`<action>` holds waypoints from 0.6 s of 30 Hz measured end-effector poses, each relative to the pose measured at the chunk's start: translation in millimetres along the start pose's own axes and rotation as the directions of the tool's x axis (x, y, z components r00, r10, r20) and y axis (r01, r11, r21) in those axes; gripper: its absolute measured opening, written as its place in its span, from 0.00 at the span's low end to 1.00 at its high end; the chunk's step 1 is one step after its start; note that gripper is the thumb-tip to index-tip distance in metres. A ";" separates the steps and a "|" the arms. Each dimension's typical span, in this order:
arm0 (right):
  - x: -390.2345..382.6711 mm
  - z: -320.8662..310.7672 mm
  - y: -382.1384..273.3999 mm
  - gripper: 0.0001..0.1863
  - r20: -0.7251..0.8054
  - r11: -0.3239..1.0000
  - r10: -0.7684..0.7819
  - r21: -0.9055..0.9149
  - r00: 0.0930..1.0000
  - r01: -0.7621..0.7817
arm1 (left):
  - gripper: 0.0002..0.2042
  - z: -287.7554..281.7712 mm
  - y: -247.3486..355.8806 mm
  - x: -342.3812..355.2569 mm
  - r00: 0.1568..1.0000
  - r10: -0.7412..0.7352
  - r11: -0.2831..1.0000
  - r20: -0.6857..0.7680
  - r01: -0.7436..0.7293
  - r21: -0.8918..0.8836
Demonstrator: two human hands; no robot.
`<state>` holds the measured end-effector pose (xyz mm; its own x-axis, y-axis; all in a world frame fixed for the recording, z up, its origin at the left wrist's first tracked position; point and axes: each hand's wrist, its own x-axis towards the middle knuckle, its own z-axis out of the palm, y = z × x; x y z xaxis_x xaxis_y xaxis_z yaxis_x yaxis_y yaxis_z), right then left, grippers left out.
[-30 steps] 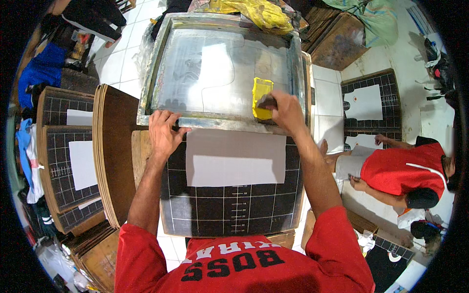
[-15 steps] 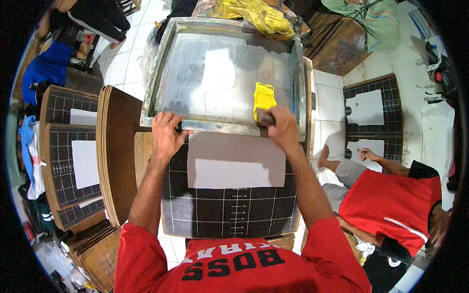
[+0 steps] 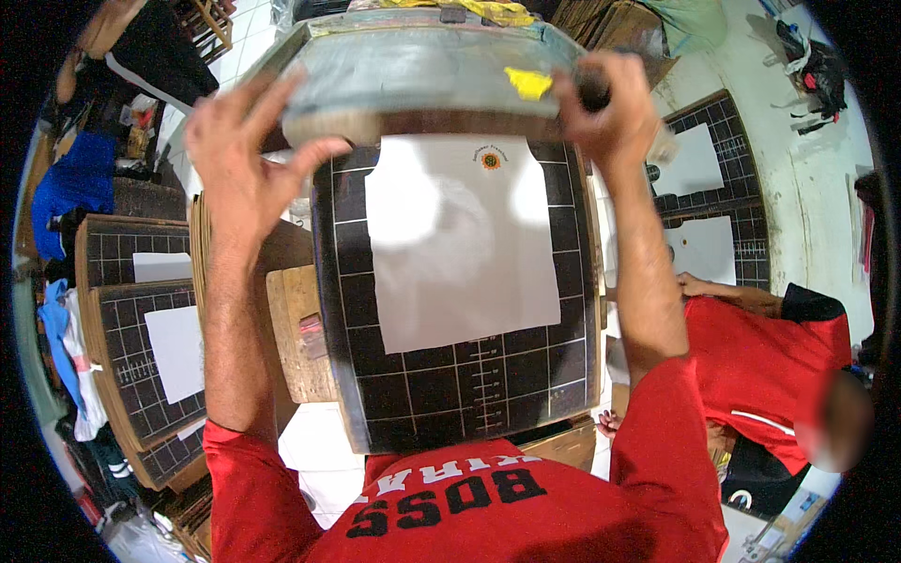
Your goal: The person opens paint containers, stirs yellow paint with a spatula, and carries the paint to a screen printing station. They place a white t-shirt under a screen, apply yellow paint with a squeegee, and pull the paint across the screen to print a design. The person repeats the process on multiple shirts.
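A screen-printing frame [image 3: 413, 124] is tilted up at its front edge, its mesh holding a patch of yellow ink [image 3: 528, 83]. My left hand [image 3: 235, 159], blurred, is at the frame's front left corner with fingers and thumb spread; I cannot tell whether the fingertips touch it. At the front right corner, my right hand [image 3: 619, 117] is closed around the dark handle of a squeegee [image 3: 593, 86]. Beneath the frame, a white cut fabric piece [image 3: 460, 253] lies on a black gridded board [image 3: 432, 399]. Near its upper right is a small orange-and-black round print [image 3: 490, 160].
Stacked gridded boards with white fabric pieces [image 3: 175, 352] stand at left, beside a wooden board [image 3: 298, 352]. A person in a red shirt [image 3: 751, 366] is at right, near more gridded boards [image 3: 746, 239]. Yellow cloth [image 3: 497, 11] lies behind the frame.
The frame's front edge has risen and moved away, uncovering the printed upper part of the fabric. My right hand has moved up and right with the squeegee; my left hand has opened out.
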<state>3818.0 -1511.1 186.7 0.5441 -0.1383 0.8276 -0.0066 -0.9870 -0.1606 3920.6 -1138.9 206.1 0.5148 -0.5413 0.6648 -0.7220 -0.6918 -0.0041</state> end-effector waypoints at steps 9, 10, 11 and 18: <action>136.7 -8.3 4.9 0.28 0.051 0.982 0.165 -0.100 0.985 -0.160 | 0.31 -18.1 -227.2 -302.3 0.436 -0.899 0.438 0.044 0.892 0.110; 146.0 -6.2 10.1 0.29 0.067 0.978 0.184 -0.113 0.981 -0.175 | 0.28 -25.2 -244.3 -353.5 0.325 -0.928 0.361 0.180 0.904 0.231; 154.4 -2.1 15.1 0.32 0.042 0.975 0.149 -0.171 0.988 -0.139 | 0.26 -28.6 -254.3 -394.0 0.063 -0.933 0.181 0.355 0.933 0.311; 197.2 -0.4 50.3 0.32 0.306 0.974 0.209 -0.153 0.929 -0.168 | 0.25 -44.9 -214.1 -476.4 0.057 -0.669 -0.338 0.741 0.865 -0.372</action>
<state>3924.6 -1588.0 342.0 0.7607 -0.3095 0.5706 -0.2266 -0.9503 -0.2134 3809.2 -711.5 -76.2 0.8552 0.0781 -0.5124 0.5169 -0.0565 0.8542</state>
